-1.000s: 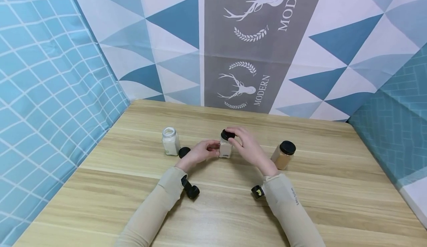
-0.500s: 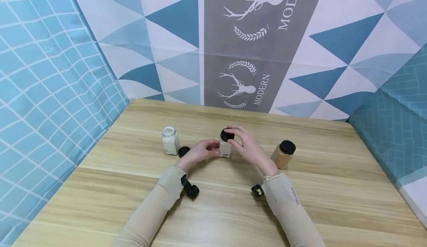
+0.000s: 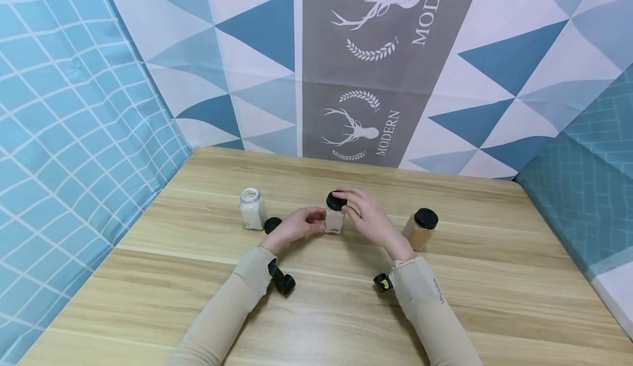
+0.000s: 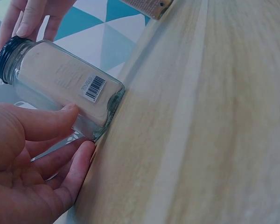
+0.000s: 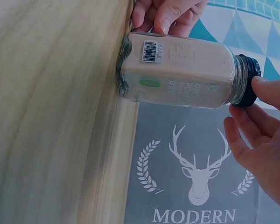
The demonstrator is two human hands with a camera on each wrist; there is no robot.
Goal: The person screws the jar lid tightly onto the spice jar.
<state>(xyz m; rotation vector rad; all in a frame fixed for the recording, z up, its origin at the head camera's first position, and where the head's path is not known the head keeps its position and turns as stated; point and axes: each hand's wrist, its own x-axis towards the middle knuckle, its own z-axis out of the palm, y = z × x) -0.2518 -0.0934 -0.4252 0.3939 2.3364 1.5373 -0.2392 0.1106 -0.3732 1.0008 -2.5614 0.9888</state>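
We see the middle jar [image 3: 334, 221] standing upright on the wooden desk [image 3: 326, 322], between two bare hands and filled with a pale beige powder. The left hand [image 3: 298, 226] has its grip around the lower part of the glass, with the thumb against one side and fingers near the base. The right hand [image 3: 368, 217] has its grip on the black lid [image 3: 336, 201], pinching it between thumb and fingers at the jar's top. The lid sits over the neck, though we cannot tell how tightly it is screwed. From the left wrist we make out a barcode label [image 4: 94, 87] low on the glass, and from the right wrist a green oval mark [image 5: 149, 81] near the base. Toward the left side of the desk we find an uncovered jar [image 3: 253, 213] with white contents, upright, and a loose black lid [image 3: 272, 225] just beside it, partly hidden by the left wrist. Beyond the right forearm we see a capped jar [image 3: 419, 235] of darker tan powder. Both arms wear beige sleeves [image 3: 222, 311], with a small black camera [image 3: 284, 283] at the left wrist. Behind the desk we see a patterned cloth [image 3: 366, 64] with deer heads, leafy sprays and the word MODERN.
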